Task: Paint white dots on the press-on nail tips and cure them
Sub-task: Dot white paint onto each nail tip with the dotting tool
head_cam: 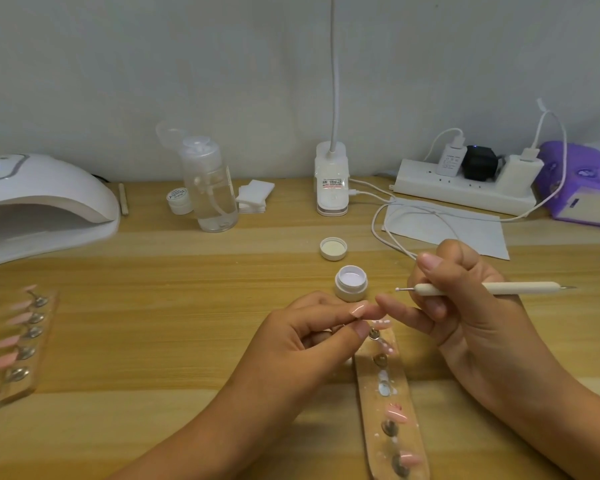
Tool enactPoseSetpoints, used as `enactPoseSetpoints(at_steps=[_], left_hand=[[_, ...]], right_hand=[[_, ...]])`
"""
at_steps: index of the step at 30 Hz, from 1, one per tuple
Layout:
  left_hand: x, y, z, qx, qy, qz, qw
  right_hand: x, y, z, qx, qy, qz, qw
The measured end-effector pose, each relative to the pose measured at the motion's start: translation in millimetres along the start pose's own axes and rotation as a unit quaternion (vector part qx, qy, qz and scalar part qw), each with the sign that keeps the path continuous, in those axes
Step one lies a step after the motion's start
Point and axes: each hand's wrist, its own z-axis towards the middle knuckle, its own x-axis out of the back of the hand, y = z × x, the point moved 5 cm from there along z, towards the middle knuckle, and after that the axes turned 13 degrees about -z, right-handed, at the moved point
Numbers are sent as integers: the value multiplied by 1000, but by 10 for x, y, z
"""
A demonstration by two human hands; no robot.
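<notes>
A clear holder strip (388,403) with pink nail tips on metal studs lies near the table's front centre. My left hand (312,337) pinches the stud (373,333) of the top nail tip (381,322), which carries white dots. My right hand (461,303) grips a cream dotting pen (482,288), its ball tip pointing left above the nail; its little finger touches my left fingertips. An open white paint jar (351,283) stands just behind, its lid (333,248) further back. A second strip of pink tips (21,341) lies at the left. The white curing lamp (42,206) stands at the back left.
A clear pump bottle (210,188), a small closed jar (179,200) and cotton pads (255,195) stand at the back. A clip lamp base (331,181), power strip (465,188), cables, a grey cloth (465,226) and a purple box (582,185) fill the back right.
</notes>
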Motion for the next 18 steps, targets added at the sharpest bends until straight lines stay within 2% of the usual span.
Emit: enactPoseSetpoints(at_steps=[10,18], left_hand=[[-15,25,-11,-23,-12,29,999],[2,1,-1,-11,-1,5,1000]], right_hand=[[36,34,10,6,18,-22,1000],[40,23,12,26,5,-18,999]])
